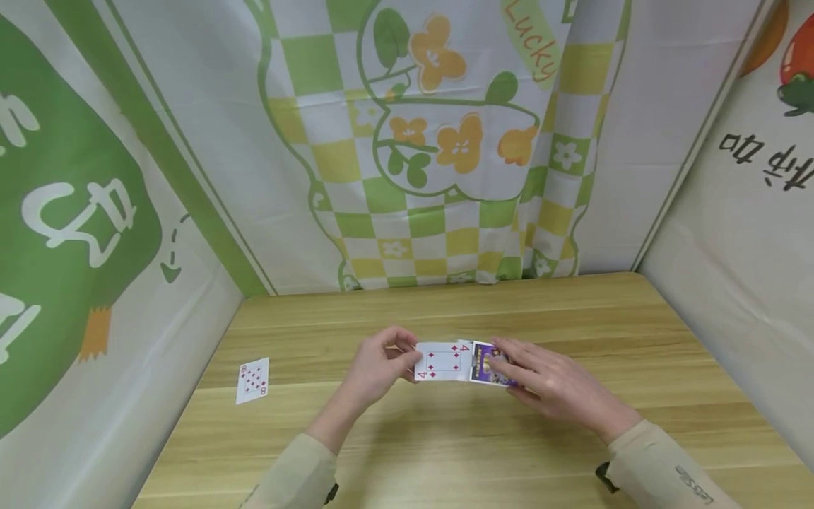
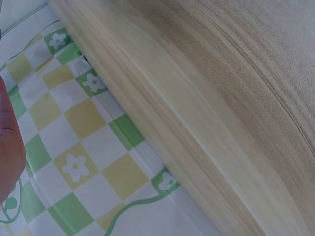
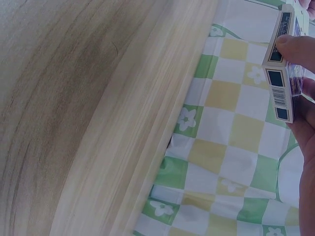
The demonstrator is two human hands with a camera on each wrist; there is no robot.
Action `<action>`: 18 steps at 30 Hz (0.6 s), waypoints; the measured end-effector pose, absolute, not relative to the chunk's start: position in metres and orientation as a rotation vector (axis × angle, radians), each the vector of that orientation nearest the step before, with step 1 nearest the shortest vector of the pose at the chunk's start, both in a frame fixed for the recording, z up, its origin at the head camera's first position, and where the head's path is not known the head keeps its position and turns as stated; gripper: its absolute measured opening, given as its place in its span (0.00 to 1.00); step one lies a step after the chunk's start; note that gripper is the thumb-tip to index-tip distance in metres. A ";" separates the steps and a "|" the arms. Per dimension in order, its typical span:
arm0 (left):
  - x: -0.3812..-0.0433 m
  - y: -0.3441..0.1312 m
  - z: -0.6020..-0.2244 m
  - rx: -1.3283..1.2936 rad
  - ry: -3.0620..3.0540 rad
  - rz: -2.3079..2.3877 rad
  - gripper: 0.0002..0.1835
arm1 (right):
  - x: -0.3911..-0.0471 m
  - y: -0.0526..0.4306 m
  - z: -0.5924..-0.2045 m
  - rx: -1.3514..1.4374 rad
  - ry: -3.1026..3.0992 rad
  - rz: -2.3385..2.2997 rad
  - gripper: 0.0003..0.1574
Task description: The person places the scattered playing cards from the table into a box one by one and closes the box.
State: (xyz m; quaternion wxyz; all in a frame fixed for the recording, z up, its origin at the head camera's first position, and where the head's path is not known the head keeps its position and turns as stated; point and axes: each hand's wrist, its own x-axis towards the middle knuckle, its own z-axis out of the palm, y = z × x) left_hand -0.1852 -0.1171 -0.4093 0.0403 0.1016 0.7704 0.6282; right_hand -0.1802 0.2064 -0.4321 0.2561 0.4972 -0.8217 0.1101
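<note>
My left hand point(image 1: 376, 369) pinches the left end of a four of diamonds playing card point(image 1: 444, 360) between thumb and fingers. The right end of that card meets the mouth of a purple card box point(image 1: 481, 363). Around the box's right part curl the fingers of my right hand point(image 1: 562, 385). From the right wrist view, the box point(image 3: 279, 93) shows a white side with a barcode, and the thumb presses on it. Only a sliver of the left hand point(image 2: 9, 142) appears at the edge of the left wrist view.
An eight of diamonds card point(image 1: 253, 380) lies face up on the left of the wooden table point(image 1: 509, 452). Behind the table's far edge hangs a green and yellow checked cloth point(image 1: 426, 244). Printed fabric walls stand on the left point(image 1: 70, 177) and right point(image 1: 731, 268).
</note>
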 end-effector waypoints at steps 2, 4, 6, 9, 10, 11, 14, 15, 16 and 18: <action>-0.186 -0.117 -0.410 0.309 2.361 1.909 0.08 | -0.180 0.207 -0.433 1.351 -2.217 0.303 0.28; -0.186 -0.117 -0.411 0.303 2.359 1.894 0.09 | -0.180 0.206 -0.433 1.355 -2.201 0.306 0.27; -0.186 -0.116 -0.411 0.299 2.350 1.885 0.09 | -0.181 0.206 -0.434 1.361 -2.184 0.311 0.26; -0.187 -0.114 -0.411 0.297 2.341 1.883 0.10 | -0.180 0.206 -0.434 1.362 -2.191 0.317 0.26; -0.187 -0.113 -0.412 0.299 2.342 1.884 0.10 | -0.180 0.206 -0.434 1.360 -2.201 0.319 0.26; -0.187 -0.112 -0.412 0.298 2.343 1.887 0.10 | -0.180 0.206 -0.434 1.362 -2.198 0.322 0.25; -0.187 -0.108 -0.413 0.290 2.350 1.912 0.12 | -0.179 0.206 -0.433 1.359 -2.219 0.321 0.28; -0.187 -0.107 -0.414 0.291 2.353 1.922 0.12 | -0.179 0.206 -0.433 1.359 -2.224 0.319 0.30; -0.187 -0.105 -0.414 0.296 2.356 1.932 0.12 | -0.179 0.205 -0.433 1.358 -2.229 0.318 0.33; -0.185 -0.102 -0.415 0.298 2.363 1.953 0.11 | -0.179 0.205 -0.433 1.357 -2.240 0.315 0.37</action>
